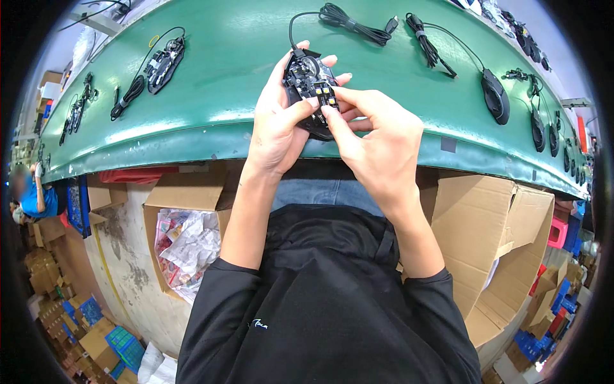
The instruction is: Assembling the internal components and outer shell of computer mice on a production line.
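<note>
An opened computer mouse [308, 78], its circuit board and small yellow-white switches bare, rests in my left hand [278, 121] above the table's near edge. The left fingers wrap its far side, and the thumb presses on the board. My right hand [384, 131] pinches at the mouse's right side, thumb and forefinger together by the switches. Whatever is between those fingertips is too small to make out. From the far end of the mouse a black cable runs to a tied cable bundle [352, 22] on the table.
The green table [217, 64] carries another opened mouse [165, 64] at left and a closed black mouse [494, 96] at right; several more lie toward both ends. Below its edge stand a carton with plastic wrapping [188, 246] and a carton [476, 237]. A person [38, 195] is at far left.
</note>
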### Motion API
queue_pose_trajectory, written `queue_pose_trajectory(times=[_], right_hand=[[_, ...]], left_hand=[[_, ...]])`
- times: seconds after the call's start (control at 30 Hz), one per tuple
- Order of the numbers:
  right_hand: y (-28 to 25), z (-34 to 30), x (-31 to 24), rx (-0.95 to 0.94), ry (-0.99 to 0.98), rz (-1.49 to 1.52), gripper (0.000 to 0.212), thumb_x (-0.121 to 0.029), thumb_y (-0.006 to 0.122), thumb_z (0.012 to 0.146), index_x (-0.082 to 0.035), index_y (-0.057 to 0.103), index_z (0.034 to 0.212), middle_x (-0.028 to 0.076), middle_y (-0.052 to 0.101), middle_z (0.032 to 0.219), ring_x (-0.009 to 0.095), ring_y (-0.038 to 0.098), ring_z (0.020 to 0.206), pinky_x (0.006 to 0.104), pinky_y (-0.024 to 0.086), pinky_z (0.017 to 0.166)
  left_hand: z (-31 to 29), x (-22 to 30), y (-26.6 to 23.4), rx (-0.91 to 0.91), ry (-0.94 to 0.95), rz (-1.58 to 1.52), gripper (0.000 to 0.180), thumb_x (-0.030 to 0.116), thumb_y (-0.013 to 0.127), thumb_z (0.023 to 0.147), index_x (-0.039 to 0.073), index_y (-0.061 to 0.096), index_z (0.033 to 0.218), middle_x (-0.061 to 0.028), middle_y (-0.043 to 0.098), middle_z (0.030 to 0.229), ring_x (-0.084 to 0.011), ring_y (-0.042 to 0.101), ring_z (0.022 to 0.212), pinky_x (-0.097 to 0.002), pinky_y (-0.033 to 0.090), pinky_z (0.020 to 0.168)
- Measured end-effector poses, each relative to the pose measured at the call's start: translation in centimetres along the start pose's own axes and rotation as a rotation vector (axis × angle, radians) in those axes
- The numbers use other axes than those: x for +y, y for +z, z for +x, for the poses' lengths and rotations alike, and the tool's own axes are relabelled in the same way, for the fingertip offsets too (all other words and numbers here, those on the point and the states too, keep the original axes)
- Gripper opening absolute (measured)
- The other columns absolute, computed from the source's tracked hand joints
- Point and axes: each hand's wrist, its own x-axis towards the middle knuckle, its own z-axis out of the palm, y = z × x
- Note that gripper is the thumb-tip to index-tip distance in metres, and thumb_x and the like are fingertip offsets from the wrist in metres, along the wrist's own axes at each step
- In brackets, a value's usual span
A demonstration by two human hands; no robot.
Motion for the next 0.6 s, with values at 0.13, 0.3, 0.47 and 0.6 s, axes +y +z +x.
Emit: queue_pose_trajectory(times=[0.13,0.3,0.47,0.6], right_hand=[[0.36,-0.02,-0.21,-0.010,-0.019,0.013,0.019,-0.001,0.073,0.078,0.000,0.069,0.096,0.010,0.066,0.078,0.019,0.067,0.063,0.0296,0.054,0.059],[0.50,0.01,-0.21,-0.018,-0.042,0.039,0.021,0.001,0.075,0.077,0.001,0.070,0.097,0.010,0.067,0.079,0.019,0.069,0.065,0.0286,0.056,0.059],[0.56,-0.08,-0.52,-0.009,0.036,0.111,0.023,0.003,0.075,0.076,0.002,0.071,0.099,0.012,0.068,0.081,0.017,0.070,0.069,0.0270,0.059,0.062],[0.72,-0.24,-0.99,-0.022,0.023,0.049,0.025,0.006,0.076,0.076,0.002,0.073,0.101,0.010,0.070,0.083,0.014,0.070,0.073,0.0249,0.059,0.066]], left_hand=[[-0.09,-0.10,-0.33,-0.010,0.000,-0.020,0.076,0.001,0.063,0.086,0.002,0.022,0.151,-0.0267,0.044,0.142,-0.0413,0.054,0.124,-0.0505,0.049,0.103],[-0.18,0.13,-0.11,0.000,0.014,-0.026,0.077,0.002,0.063,0.087,0.003,0.022,0.151,-0.0280,0.040,0.145,-0.0456,0.050,0.127,-0.0532,0.048,0.104],[-0.09,0.45,-0.07,-0.015,-0.029,-0.054,0.078,-0.006,0.049,0.078,0.003,0.022,0.151,-0.0258,0.043,0.143,-0.0443,0.050,0.128,-0.0525,0.047,0.105],[-0.28,0.74,0.10,0.016,-0.031,-0.026,0.083,-0.008,0.044,0.071,0.003,0.022,0.151,-0.0256,0.044,0.142,-0.0431,0.050,0.128,-0.0519,0.048,0.105]])
